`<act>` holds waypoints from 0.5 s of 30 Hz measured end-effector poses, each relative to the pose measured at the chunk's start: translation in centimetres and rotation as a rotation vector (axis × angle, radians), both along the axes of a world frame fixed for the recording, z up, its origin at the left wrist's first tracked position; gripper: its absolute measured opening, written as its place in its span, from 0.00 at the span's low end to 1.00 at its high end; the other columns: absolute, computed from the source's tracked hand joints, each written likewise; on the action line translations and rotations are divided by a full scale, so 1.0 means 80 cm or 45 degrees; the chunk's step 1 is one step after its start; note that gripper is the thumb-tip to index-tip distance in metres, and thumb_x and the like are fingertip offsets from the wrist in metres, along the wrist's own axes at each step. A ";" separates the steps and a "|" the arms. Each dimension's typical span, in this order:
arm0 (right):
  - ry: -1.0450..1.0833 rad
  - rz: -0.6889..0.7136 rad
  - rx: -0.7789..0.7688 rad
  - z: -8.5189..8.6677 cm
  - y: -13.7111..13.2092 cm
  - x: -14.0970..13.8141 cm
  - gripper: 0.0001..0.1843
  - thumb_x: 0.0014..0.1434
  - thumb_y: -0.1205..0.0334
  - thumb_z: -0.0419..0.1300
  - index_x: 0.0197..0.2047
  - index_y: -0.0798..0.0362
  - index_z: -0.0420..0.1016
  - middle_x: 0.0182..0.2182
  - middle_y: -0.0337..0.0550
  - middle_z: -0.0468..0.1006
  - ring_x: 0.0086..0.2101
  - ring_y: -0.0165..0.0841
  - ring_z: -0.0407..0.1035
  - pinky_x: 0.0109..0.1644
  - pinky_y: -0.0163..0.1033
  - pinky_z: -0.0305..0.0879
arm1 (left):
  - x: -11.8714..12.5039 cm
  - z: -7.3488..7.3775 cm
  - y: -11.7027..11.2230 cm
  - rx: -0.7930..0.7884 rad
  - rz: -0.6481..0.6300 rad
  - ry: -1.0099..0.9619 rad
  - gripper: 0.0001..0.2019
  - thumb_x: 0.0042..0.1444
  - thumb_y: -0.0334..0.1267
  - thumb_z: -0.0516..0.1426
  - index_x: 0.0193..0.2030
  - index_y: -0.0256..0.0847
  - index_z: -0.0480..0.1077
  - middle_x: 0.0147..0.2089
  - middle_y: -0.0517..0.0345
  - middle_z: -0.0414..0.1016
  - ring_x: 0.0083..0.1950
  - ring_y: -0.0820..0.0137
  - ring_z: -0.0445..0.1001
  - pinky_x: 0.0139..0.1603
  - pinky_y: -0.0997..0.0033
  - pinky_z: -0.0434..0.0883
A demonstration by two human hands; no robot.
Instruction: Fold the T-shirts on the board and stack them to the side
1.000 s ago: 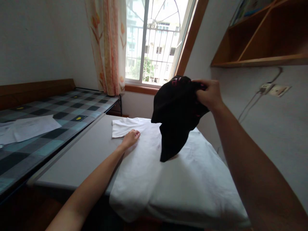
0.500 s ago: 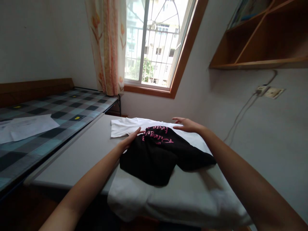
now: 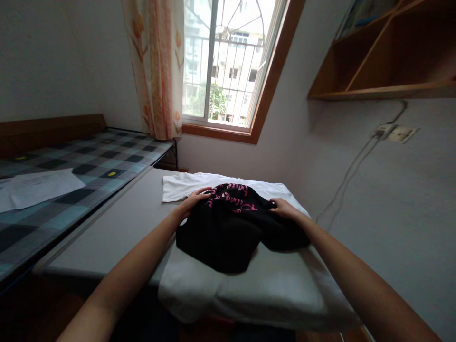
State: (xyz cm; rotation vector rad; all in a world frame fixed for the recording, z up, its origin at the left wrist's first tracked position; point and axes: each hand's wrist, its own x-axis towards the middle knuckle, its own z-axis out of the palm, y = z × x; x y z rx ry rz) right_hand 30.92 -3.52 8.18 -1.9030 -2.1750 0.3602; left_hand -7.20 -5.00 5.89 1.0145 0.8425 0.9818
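A rumpled black T-shirt (image 3: 221, 237) with pink lettering lies on top of a spread white shirt (image 3: 199, 289). The white shirt covers the right part of the table, one sleeve pointing left and its lower end hanging over the front edge. At the black T-shirt's far left side, my left hand (image 3: 192, 203) has its fingers closed on the fabric, which hides part of them. My right hand (image 3: 284, 208) pinches a raised fold on the right side of the same shirt. Some of the lettering disappears into creases.
The grey tabletop (image 3: 117, 228) extends left to a bed with a checked mattress (image 3: 138, 152), where white papers (image 3: 42, 186) lie. A window (image 3: 228, 61) and curtain (image 3: 160, 71) stand behind. Shelves (image 3: 374, 61) and a socket (image 3: 392, 133) with cords are at right.
My right hand has come down from above the white shirt and taken hold of the black T-shirt's right side. The fabric there has drawn up, and my left fingers have closed in on its edge.
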 end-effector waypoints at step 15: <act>0.023 -0.502 1.248 0.192 -0.082 0.096 0.19 0.54 0.70 0.47 0.48 0.52 0.69 0.44 0.53 0.75 0.46 0.45 0.69 0.51 0.48 0.64 | 0.016 0.023 -0.016 0.804 0.111 0.823 0.23 0.58 0.54 0.53 0.45 0.37 0.76 0.43 0.49 0.78 0.45 0.61 0.75 0.49 0.65 0.69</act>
